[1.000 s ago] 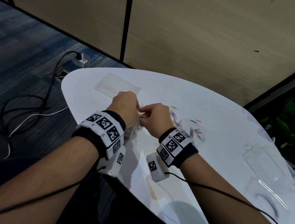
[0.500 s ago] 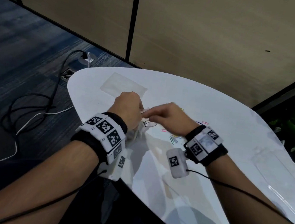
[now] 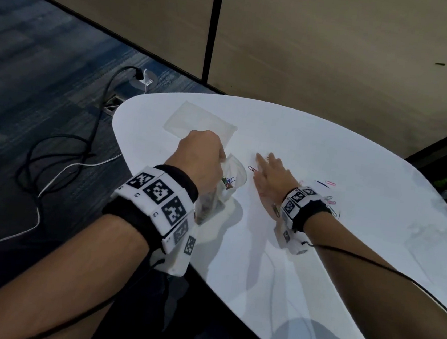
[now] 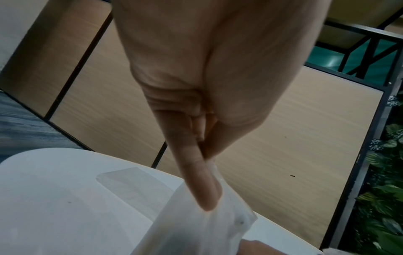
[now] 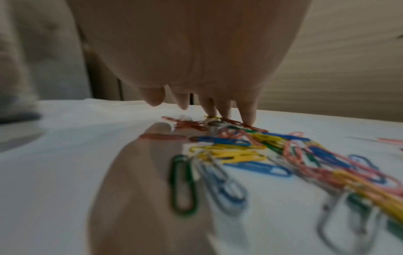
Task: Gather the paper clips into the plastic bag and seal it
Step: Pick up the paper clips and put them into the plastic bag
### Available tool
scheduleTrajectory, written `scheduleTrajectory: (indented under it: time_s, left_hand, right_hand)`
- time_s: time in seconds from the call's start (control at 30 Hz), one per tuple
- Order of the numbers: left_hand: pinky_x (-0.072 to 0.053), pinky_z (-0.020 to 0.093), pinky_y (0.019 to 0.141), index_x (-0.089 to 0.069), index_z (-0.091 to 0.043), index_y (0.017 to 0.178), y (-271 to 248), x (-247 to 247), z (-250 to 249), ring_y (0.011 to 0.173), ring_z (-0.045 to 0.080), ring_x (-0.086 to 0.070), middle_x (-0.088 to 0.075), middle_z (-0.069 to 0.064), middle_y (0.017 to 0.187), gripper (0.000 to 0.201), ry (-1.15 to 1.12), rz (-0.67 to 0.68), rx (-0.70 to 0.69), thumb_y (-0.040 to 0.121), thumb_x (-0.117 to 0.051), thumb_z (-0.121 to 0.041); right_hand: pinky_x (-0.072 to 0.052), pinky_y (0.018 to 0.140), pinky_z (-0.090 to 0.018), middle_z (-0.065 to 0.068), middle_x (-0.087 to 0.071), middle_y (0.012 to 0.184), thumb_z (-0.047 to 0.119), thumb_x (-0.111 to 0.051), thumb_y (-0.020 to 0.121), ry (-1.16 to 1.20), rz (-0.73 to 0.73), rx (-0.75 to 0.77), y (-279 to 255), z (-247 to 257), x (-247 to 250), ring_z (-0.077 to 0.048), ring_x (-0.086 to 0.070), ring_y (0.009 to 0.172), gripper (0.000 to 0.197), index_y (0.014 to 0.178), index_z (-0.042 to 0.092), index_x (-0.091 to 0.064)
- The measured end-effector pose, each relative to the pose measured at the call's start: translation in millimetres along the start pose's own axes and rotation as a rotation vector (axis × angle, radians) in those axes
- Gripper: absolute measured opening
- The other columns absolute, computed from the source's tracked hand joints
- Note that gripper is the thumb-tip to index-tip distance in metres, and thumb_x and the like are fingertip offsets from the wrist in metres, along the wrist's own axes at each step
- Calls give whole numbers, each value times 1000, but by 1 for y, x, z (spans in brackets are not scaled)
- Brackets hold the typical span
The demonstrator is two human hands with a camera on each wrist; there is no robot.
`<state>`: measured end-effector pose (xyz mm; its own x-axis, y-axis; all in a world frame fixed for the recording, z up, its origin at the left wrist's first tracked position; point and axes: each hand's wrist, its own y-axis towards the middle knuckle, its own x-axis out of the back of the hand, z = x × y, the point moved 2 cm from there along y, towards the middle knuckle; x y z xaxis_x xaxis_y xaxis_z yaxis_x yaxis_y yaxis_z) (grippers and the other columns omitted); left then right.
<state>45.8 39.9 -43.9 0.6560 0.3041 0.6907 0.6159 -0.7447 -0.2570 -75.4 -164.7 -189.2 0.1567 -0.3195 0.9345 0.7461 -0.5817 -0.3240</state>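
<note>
Two hands, head view: my left hand (image 3: 200,158) pinches the plastic bag (image 3: 229,181) at its mouth — a few clips already inside; my right hand (image 3: 272,175) lies flat on the table (image 3: 330,153).
Left wrist view: finger and thumb clamped on the bag's rim.
Right wrist view: fingers (image 5: 247,110) straight and spread — tips down on the loose paper clips (image 5: 250,151).
</note>
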Motion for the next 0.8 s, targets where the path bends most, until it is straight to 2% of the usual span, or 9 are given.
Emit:
scheduleTrajectory:
  time_s: [0.1, 0.2, 0.3, 0.37, 0.43, 0.53, 0.6, 0.73, 0.8]
  left_hand:
    - [-63, 42, 84, -75, -10, 109, -1, -1, -2, 90, 35, -73, -73, 19, 100, 28, 18, 9, -9, 92, -56, 1]
    - [-62, 41, 87, -75, -9, 111, -3, 0, -3, 94, 36, -73, -74, 19, 102, 28, 23, 10, -9, 93, -57, 0]
    - [-62, 41, 88, -75, -9, 111, -4, 0, -5, 95, 36, -73, -74, 19, 103, 28, 24, 8, -11, 93, -57, 0]
    - [-62, 41, 87, -75, -9, 111, -6, -2, -7, 94, 35, -73, -74, 19, 103, 28, 26, 13, -11, 93, -57, 0]
    - [-62, 41, 86, -75, -9, 110, -7, -4, -9, 94, 35, -73, -74, 18, 102, 27, 29, 20, -8, 92, -56, 0]
    - [-62, 41, 87, -74, -9, 109, -9, -6, -11, 94, 34, -73, -73, 18, 102, 28, 31, 31, -9, 92, -55, 1]
    - [-61, 41, 88, -74, -9, 109, -9, -6, -12, 94, 35, -73, -73, 19, 103, 28, 32, 32, -11, 91, -55, 1]
    - [-61, 39, 90, -74, -11, 112, -10, -5, -16, 96, 33, -73, -73, 17, 107, 29, 64, 29, -14, 93, -54, -1]
    - [-60, 39, 90, -74, -10, 113, -10, -7, -17, 97, 33, -72, -72, 17, 109, 30, 74, 30, -20, 94, -54, -1]
  right_hand:
    - [-26, 114, -54, -13, -8, 162, 39, -29, 101, -159, 38, 195, -21, 11, -7, -32, -13, 147, 57, 153, 21, -16]
    - [-25, 117, -51, -14, -9, 162, 32, -34, 100, -219, 45, 256, -44, -1, -11, -34, -15, 148, 61, 154, 10, -13]
    - [-46, 102, -48, -18, -25, 156, 14, -46, 96, -317, -9, 250, -64, -24, -22, -37, -36, 136, 57, 148, 2, -27]
    - [-57, 78, -44, -20, -51, 134, 6, -58, 88, -306, -59, 238, -73, -29, -30, -38, -57, 110, 43, 129, -1, -49]
    - [-52, 62, -36, -15, -63, 97, 6, -59, 86, -267, -134, 213, -80, -22, -24, -36, -64, 85, 13, 98, 1, -63]
    - [-48, 64, -32, -11, -65, 85, 5, -51, 89, -202, -187, 136, -79, -24, -8, -32, -64, 79, 17, 85, 4, -68]
    - [-52, 72, -31, -10, -71, 87, 7, -55, 88, 1, -239, -6, -77, -31, 7, -29, -66, 82, 19, 88, 9, -74]
    - [-52, 87, -24, 1, -75, 84, 14, -78, 78, 648, -248, -348, -70, -48, 35, -14, -70, 82, 11, 89, 14, -77]
    - [-57, 87, -32, -10, -76, 88, 6, -79, 77, 1056, -229, -391, -72, -39, 52, -20, -73, 80, 12, 88, 9, -76]
